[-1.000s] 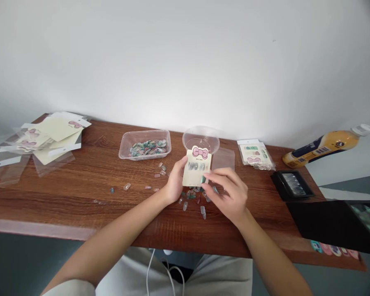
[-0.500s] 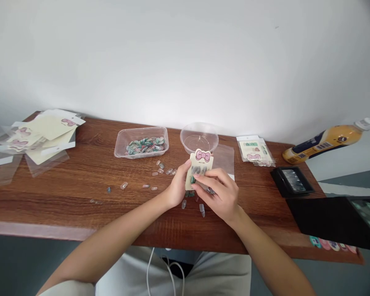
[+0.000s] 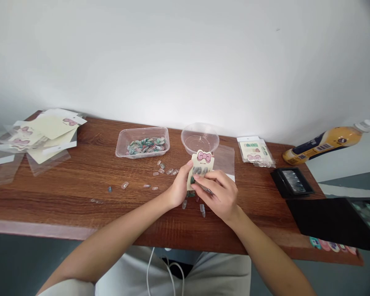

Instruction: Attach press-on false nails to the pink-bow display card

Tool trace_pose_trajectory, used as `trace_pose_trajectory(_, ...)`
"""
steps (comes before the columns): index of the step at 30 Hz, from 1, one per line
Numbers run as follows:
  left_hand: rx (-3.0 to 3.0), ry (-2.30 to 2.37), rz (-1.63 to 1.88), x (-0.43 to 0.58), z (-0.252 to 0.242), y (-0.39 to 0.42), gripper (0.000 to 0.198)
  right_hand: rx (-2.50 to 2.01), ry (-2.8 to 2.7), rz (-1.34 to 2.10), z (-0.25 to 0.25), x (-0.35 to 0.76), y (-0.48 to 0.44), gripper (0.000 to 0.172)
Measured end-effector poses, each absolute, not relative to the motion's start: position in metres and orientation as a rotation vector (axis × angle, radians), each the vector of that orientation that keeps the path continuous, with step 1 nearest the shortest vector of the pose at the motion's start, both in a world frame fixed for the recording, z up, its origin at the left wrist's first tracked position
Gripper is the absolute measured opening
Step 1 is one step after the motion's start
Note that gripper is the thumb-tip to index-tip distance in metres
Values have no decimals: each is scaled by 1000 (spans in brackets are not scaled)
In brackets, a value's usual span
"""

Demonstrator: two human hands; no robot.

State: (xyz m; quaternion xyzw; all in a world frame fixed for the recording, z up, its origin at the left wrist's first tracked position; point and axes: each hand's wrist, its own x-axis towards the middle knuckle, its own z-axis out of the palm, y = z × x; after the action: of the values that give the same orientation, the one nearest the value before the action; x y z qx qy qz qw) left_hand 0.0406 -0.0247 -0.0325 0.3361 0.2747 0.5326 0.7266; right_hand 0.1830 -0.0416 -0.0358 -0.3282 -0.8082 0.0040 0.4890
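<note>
My left hand (image 3: 179, 186) grips the left edge of a small cream card (image 3: 201, 164) with a pink bow printed at its top, held upright over the wooden table (image 3: 80, 185). Several press-on nails are stuck on the card. My right hand (image 3: 218, 193) covers the card's lower part, its thumb and fingers pinched against the card face on what looks like a small green nail. Loose nails (image 3: 160, 168) lie scattered on the table just left of and under my hands.
A rectangular clear tray of nails (image 3: 143, 144) and a round clear bowl (image 3: 200, 139) stand behind my hands. Cards and clear sleeves (image 3: 43, 131) pile at the far left; packed cards (image 3: 255, 152), a black box (image 3: 291, 181), a black tray (image 3: 336, 222) and a lying bottle (image 3: 327, 144) are at right.
My right hand moved left and up across the card's lower face, and the card tilted to a narrower angle. The hands drew slightly closer together.
</note>
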Motion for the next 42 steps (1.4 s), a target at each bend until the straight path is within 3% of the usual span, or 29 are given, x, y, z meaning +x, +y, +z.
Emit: trace_pose_trajectory(42,602,608,1228,45,-22,-25,28,-797,-2008,-187,-38,180,-41,14)
